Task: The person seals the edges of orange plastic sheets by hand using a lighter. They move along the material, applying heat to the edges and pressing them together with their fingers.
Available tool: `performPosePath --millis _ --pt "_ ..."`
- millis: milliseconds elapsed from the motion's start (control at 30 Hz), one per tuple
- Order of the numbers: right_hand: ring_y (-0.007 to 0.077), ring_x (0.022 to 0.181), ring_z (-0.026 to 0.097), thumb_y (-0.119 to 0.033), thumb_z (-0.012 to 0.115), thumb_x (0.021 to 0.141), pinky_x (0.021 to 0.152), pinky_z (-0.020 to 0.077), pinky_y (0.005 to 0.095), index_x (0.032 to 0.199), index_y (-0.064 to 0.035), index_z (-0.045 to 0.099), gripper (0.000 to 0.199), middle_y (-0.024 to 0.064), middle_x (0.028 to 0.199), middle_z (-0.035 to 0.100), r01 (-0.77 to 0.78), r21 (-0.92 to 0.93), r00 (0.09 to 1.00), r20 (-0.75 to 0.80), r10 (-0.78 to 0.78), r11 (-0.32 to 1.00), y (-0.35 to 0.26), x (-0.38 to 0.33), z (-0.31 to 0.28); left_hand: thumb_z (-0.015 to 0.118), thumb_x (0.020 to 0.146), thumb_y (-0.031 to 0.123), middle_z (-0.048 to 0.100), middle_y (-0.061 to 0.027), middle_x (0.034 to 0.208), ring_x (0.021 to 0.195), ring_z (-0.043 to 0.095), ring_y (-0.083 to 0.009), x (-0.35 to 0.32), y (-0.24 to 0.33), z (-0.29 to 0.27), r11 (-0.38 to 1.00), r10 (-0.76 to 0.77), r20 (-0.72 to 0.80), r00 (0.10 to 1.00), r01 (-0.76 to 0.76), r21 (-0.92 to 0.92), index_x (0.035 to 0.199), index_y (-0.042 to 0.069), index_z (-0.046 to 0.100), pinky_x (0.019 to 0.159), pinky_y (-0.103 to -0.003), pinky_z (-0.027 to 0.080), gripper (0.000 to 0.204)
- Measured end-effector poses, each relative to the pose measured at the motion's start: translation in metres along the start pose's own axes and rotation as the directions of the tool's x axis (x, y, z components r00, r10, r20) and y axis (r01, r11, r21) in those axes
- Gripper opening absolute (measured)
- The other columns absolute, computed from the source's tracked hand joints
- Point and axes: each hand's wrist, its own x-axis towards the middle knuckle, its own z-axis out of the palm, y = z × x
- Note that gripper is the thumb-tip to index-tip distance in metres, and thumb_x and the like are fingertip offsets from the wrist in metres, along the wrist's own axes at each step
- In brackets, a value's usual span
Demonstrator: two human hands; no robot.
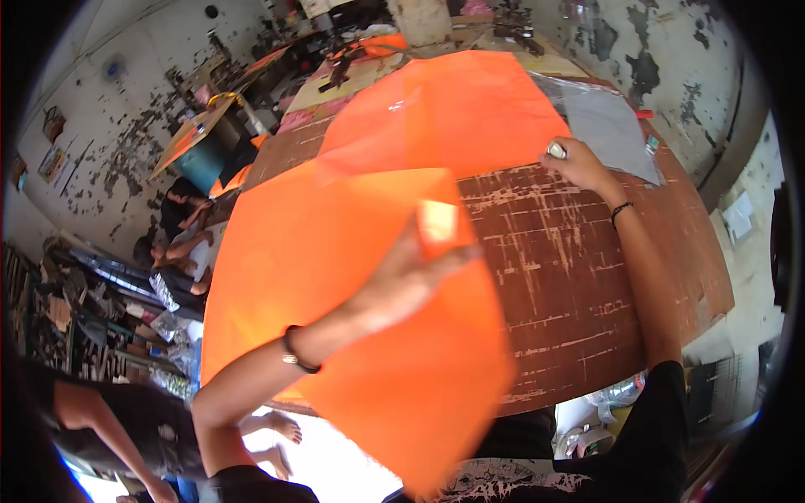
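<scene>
A large orange sheet, like fabric or thin plastic, lies over the left part of the worktable, and its lower corner hangs blurred toward me past the near edge. My left hand is closed on this sheet near its right edge, where a bright patch of orange shows between thumb and fingers. At the far right, my right hand has its fingers curled round a small whitish object whose kind I cannot make out. That hand rests by the near edge of a second orange sheet spread farther back.
The brown tabletop is scratched and worn. A grey sheet lies at its far right. Two people sit low at the left, and another person is close at my lower left. Piled materials line the left wall.
</scene>
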Motion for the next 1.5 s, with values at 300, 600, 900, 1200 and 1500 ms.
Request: performPosePath --millis 300,600,900,1200,1500 --pt "0.0361 0.088 0.066 -0.055 0.070 0.074 0.076 0.0503 0.0444 0.094 -0.0005 0.061 0.059 0.0213 0.088 0.068 -0.276 -0.410 0.867 -0.496 0.041 0.870 0.112 -0.019 -0.101 0.052 0.082 0.069 0.006 -0.0222 0.156 0.145 0.006 -0.0367 0.000 -0.065 0.053 0.296 -0.031 0.668 0.744 -0.631 0.717 0.151 0.012 0.017 0.114 -0.058 0.007 0.096" --pt "0.0392 0.089 0.065 -0.038 0.071 0.078 0.077 0.0509 0.0493 0.107 -0.0115 0.056 0.042 0.0216 0.086 0.067 -0.306 -0.542 0.870 -0.493 -0.001 0.783 0.125 0.006 -0.075 0.057 0.074 0.074 0.005 -0.0151 0.158 0.146 0.003 -0.0329 0.084 -0.074 0.049 0.301 0.046 0.698 0.715 -0.676 0.672 0.151 0.016 0.021 0.115 -0.057 0.000 0.103" --pt "0.0380 0.083 0.066 -0.032 0.071 0.080 0.073 0.0507 0.0479 0.099 -0.0107 0.053 0.033 0.0183 0.084 0.067 -0.165 -0.494 0.883 -0.460 -0.096 0.854 0.118 0.000 -0.059 0.058 0.076 0.070 0.010 -0.0086 0.158 0.146 0.007 -0.0260 0.112 -0.081 0.033 0.274 0.095 0.654 0.751 -0.651 0.708 0.150 0.019 0.025 0.118 -0.051 0.001 0.096" --pt "0.0421 0.088 0.063 -0.011 0.054 0.086 0.076 0.0487 0.0516 0.117 -0.0101 0.046 0.032 0.0206 0.094 0.066 -0.172 -0.602 0.877 -0.455 -0.158 0.780 0.118 0.001 -0.064 0.059 0.079 0.065 0.014 -0.0073 0.158 0.146 0.009 -0.0241 0.111 -0.083 0.032 0.323 0.164 0.636 0.754 -0.650 0.687 0.149 0.019 0.029 0.119 -0.050 0.001 0.089" --pt "0.0421 0.088 0.063 -0.003 0.068 0.079 0.074 0.0498 0.0464 0.110 -0.0066 0.052 0.035 0.0240 0.091 0.066 -0.065 -0.515 0.844 -0.486 -0.228 0.855 0.115 0.006 -0.068 0.062 0.079 0.062 0.018 -0.0090 0.157 0.145 0.014 -0.0243 0.108 -0.090 0.027 0.370 0.238 0.622 0.746 -0.662 0.652 0.147 0.017 0.032 0.119 -0.050 0.003 0.086"
